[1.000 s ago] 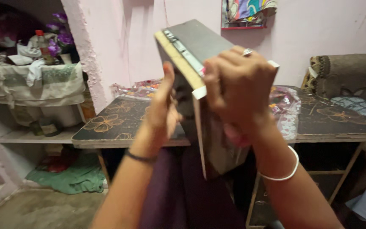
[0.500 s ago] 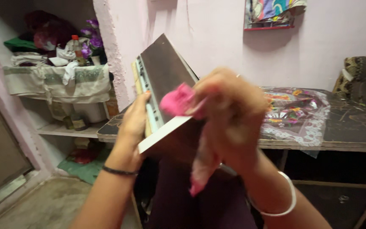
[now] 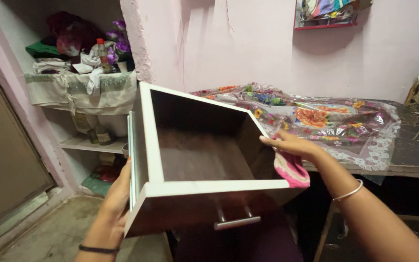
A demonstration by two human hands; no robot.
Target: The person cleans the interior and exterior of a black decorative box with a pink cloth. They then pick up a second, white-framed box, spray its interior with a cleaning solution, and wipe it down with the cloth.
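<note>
I hold a dark brown wooden drawer (image 3: 195,160) with white edges and a metal bar handle (image 3: 237,222) on its front. It is tilted, its hollow inside facing me with nothing in it. My left hand (image 3: 117,194) grips its left side by the metal slide rail. My right hand (image 3: 292,145) presses a pink cloth (image 3: 292,170) against the drawer's right wall.
Behind the drawer stands a dark table (image 3: 413,150) covered by a flowered plastic sheet (image 3: 326,116). Shelves at the left (image 3: 78,92) hold clothes, a bottle and purple flowers. A door (image 3: 6,160) is at far left. A small wall shelf (image 3: 326,12) hangs above.
The drawer has been turned from edge-on to its open inside facing me. My right hand with the pink cloth has shifted from the front face to the right wall.
</note>
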